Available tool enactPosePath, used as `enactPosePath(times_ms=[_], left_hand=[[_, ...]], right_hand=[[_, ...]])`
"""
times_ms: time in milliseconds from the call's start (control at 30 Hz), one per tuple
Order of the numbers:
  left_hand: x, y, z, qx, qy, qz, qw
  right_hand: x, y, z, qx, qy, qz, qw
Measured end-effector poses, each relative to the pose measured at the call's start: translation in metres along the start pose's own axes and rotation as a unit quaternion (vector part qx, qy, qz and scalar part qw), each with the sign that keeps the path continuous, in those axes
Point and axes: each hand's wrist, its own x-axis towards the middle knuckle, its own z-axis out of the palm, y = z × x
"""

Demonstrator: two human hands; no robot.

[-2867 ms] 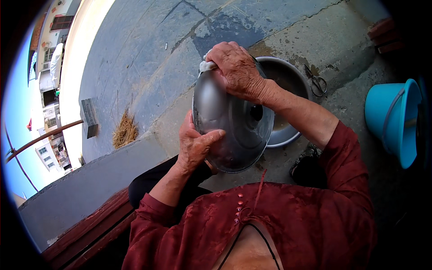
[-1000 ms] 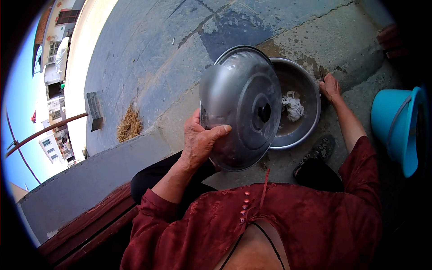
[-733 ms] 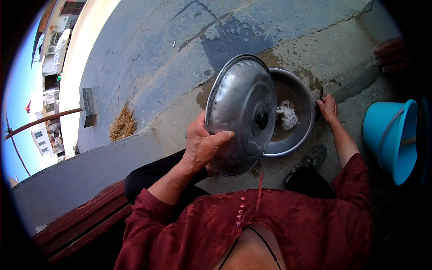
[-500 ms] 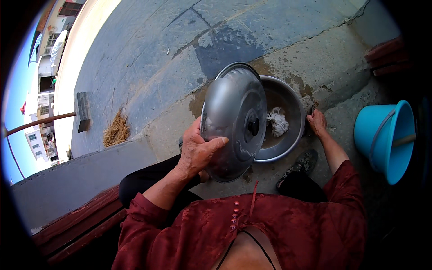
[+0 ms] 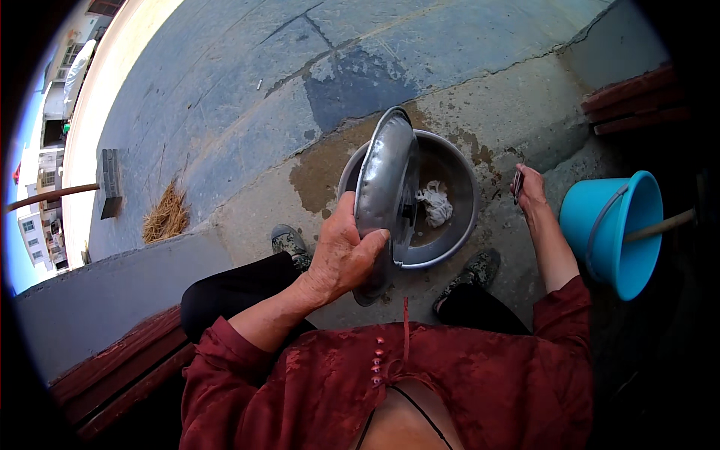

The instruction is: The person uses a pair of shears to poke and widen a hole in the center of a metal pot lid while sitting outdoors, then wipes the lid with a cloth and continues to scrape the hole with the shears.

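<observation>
Bare concrete ground (image 5: 495,82), stained dark in patches, stretches out past both hands. Just right of the left hand (image 5: 341,251) I see a round metal basin (image 5: 464,201). That hand grips a dented metal lid (image 5: 385,180) by its edge, steeply tilted over the basin's left side. Right of the right hand (image 5: 533,187) stands a blue bucket (image 5: 581,214). Crumpled white cloth (image 5: 435,204) lies in the basin, between the hands. Dark scissors (image 5: 517,184), mostly covered, are clasped in the right hand.

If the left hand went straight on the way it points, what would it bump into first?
Beyond the lid in the left hand, probably the metal basin, though depth is unclear.
</observation>
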Motion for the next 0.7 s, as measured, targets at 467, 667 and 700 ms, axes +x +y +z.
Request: enactPosePath(times_ms=[467,667,700], left_hand=[[-0.001,0.016,0.017,0.060,0.007,-0.026,0.998],[0.000,0.007,0.016,0.071,0.016,0.012,0.997],[0.000,0.007,0.017,0.070,0.016,0.011,0.997]], right_hand=[[-0.244,-0.126,0.188,-0.496,-0.231,-0.620,0.562],[-0.258,-0.115,0.203,-0.527,-0.289,-0.636,0.484],[-0.256,-0.112,0.205,-0.527,-0.293,-0.629,0.491]])
